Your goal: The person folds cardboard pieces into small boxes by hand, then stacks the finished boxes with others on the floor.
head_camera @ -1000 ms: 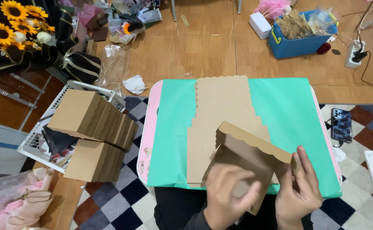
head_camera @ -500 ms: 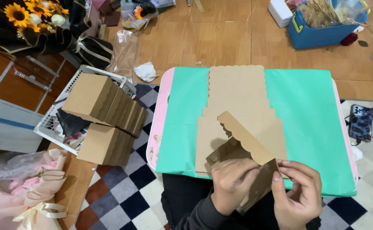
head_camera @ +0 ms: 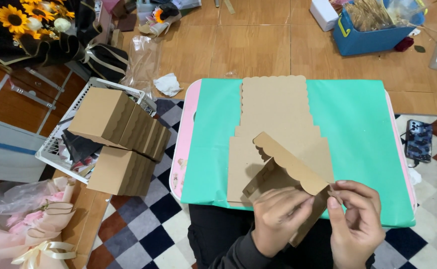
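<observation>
A half-folded brown cardboard box blank [head_camera: 283, 169] with a scalloped edge is held above the near edge of a small green-topped table [head_camera: 358, 134]. My left hand [head_camera: 278, 219] grips its lower side from underneath. My right hand [head_camera: 355, 219] pinches a corner flap at its right end. Under it lies a stack of flat scalloped cardboard blanks [head_camera: 275, 114] on the table.
Several folded brown boxes [head_camera: 121, 134] are piled over a white wire basket [head_camera: 54, 149] at left. A phone [head_camera: 419, 141] lies right of the table. A blue bin [head_camera: 373, 25], sunflowers [head_camera: 26, 17], crumpled paper [head_camera: 167, 83] and a pink bouquet [head_camera: 24, 224] sit around on the floor.
The view has shifted and drawn closer. My hands have turned the box blank, and my right hand has moved from its side to pinch the corner flap.
</observation>
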